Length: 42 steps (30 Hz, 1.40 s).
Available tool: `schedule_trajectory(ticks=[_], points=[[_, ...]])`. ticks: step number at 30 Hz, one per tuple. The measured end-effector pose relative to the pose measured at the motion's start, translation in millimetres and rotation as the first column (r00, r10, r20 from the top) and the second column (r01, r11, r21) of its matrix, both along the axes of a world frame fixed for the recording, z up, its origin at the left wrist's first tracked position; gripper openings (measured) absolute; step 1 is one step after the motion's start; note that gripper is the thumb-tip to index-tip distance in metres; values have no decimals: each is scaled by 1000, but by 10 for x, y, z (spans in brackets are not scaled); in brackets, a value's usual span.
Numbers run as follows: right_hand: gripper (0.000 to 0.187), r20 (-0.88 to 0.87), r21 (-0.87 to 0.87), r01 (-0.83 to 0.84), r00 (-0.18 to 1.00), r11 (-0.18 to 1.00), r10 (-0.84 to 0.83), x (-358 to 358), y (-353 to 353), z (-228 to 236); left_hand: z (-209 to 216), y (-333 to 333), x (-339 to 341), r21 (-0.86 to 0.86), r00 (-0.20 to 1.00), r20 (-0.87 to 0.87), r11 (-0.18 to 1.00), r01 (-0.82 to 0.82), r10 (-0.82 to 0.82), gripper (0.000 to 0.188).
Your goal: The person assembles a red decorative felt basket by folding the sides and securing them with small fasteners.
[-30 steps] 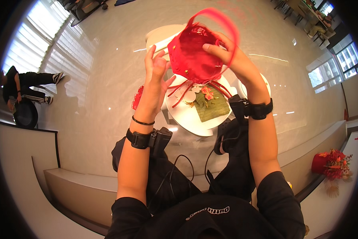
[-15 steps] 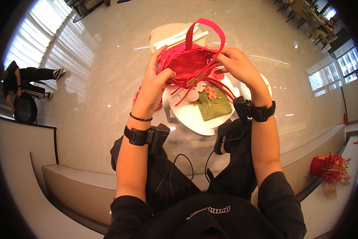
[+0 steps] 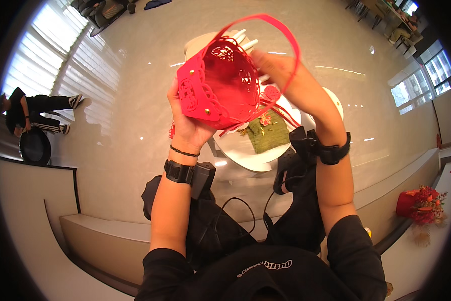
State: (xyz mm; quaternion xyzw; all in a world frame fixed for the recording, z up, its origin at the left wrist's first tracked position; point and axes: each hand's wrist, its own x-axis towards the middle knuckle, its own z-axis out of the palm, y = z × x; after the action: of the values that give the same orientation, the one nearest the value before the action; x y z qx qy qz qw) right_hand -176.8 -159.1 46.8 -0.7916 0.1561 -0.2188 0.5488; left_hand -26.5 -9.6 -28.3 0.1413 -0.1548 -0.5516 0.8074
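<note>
A red felt basket [image 3: 199, 96] with cut-out patterns, gold studs and a tall loop handle [image 3: 289, 42] is tilted, its opening toward me. My left hand [image 3: 188, 126] grips it from beneath at the lower left, the thumb up along its side wall. At the basket's far right side is my right hand [image 3: 275, 65], inside the line of the handle; its fingers are smeared by motion and partly hidden. Below the basket, a green leaf-like sheet [image 3: 269, 138] with a red flower ornament [image 3: 264, 120] lies on a round white table [image 3: 238, 159]. Red cords [image 3: 287, 116] hang beside it.
A beige round stool [image 3: 193, 47] behind the basket carries white rods [image 3: 249, 44]. Another white round surface [image 3: 334, 100] stands right of the table. A red flower pot [image 3: 407, 203] sits at right; a person [image 3: 40, 108] is at far left. A cable [image 3: 235, 199] loops over my lap.
The basket has been turned and tipped so its patterned side wall shows, and its handle has swung right. My left hand has shifted beneath it; my right hand has moved up and left.
</note>
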Motion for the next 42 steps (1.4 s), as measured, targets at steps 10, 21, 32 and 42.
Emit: schedule_trajectory(ticks=[10, 21, 32, 42], points=[[45, 205, 45, -53, 978, 998, 43, -343, 224, 503, -6, -56, -27, 67, 996, 38, 995, -78, 75, 63], [31, 334, 170, 187, 913, 968, -235, -696, -238, 507, -52, -32, 42, 74, 978, 207, 997, -8, -8, 82], [31, -112, -145, 741, 646, 656, -755, -1821, -2481, -1174, -2, 100, 246, 62, 976, 151, 984, -165, 154, 78], [53, -28, -578, 751, 371, 318, -928, -2133, -2755, -1566, 32, 102, 383, 48, 969, 185, 983, -176, 164, 72]])
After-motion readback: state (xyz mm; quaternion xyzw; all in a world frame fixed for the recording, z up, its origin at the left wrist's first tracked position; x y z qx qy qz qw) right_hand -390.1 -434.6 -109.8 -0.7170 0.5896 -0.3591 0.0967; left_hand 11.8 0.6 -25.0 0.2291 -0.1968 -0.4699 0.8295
